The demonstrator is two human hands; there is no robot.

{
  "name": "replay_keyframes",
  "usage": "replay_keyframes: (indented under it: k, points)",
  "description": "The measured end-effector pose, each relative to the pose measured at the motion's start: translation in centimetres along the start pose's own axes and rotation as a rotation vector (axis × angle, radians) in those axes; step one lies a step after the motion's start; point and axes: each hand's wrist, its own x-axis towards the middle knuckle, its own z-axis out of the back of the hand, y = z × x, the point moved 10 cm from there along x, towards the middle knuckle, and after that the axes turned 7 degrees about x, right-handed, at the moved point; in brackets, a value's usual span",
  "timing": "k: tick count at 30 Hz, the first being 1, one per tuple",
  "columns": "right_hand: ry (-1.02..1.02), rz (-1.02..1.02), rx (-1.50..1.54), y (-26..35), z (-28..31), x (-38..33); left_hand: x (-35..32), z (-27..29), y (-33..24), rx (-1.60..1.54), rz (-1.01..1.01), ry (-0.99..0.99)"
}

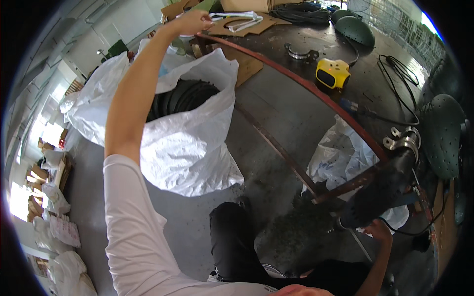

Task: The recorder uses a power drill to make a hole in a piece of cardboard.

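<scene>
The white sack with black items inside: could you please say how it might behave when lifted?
The white sack will probably flop, given its creased sides. It may feel weighty, since ridged black items show inside. These could spill if tipped, as the top gapes.

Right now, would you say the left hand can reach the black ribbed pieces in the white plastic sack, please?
Probably yes: the white plastic sack gapes open, leaving the black ribbed pieces exposed, though the left hand is stretched past them and would need to draw back.
</scene>
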Motion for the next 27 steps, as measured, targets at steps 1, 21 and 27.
replay_keyframes:
  k: [1,21,27]
  points:
    - [0.041,0.058,-0.306,-0.7,0.2,0.5,2.2,-0.7,3.5,0.05,-0.008,-0.058]
    - [-0.572,-0.665,0.598,-17.6,-8.9,-22.0,27.3,-16.3,29.8,-0.247,0.555,-0.382]
    - [-0.629,-0.78,0.648,-19.3,-11.8,-26.8,31.0,-21.8,27.7,-0.402,0.531,-0.319]
